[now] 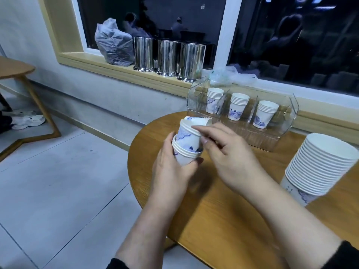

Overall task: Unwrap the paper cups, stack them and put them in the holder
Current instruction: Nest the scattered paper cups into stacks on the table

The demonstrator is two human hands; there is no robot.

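white blue-printed paper cups (189, 144), nested

Left hand (171, 167) around short cup stack (187, 154), right hand (229, 154) at its top rim.

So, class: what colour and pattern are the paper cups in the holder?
White with a blue printed design, on the cups in the holder; head view.

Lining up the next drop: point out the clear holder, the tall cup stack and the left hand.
clear holder (196, 94): head view, left end wall.
tall cup stack (318, 164): head view, ribbed rims.
left hand (171, 167): head view, back of hand.
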